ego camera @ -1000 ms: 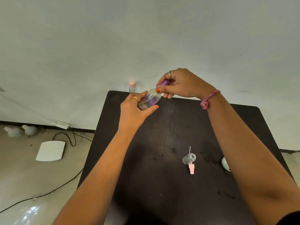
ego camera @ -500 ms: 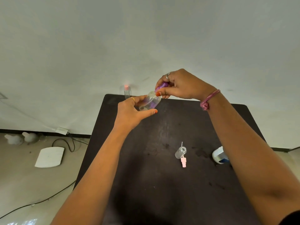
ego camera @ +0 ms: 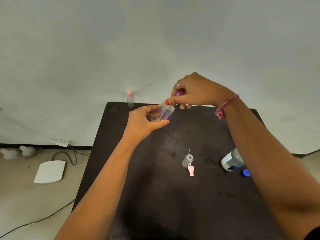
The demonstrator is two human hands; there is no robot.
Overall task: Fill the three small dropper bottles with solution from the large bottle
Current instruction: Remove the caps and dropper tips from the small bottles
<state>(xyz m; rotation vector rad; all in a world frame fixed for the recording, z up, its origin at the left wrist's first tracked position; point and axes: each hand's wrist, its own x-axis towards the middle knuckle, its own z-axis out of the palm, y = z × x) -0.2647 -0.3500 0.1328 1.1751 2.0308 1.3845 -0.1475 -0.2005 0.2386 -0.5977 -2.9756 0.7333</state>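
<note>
Purple dropper cap meeting its small bottle, held above the surface.
Left hand (ego camera: 143,122) grips the clear dropper bottle (ego camera: 162,113); right hand (ego camera: 195,91) fingers pinch the purple cap (ego camera: 178,93); next, likely careful twisting.

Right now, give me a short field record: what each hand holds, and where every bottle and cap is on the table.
left hand: grips the clear small bottle, tilted, above the table
right hand: pinches the purple cap at that bottle's neck
open small bottle: mid-table, uncapped
pink cap: lies on the table just in front of the open bottle
pink-capped bottle: upright at the far left corner
large bottle: right side, partly hidden by the right forearm
blue cap: on the black table, beside the large bottle
</note>
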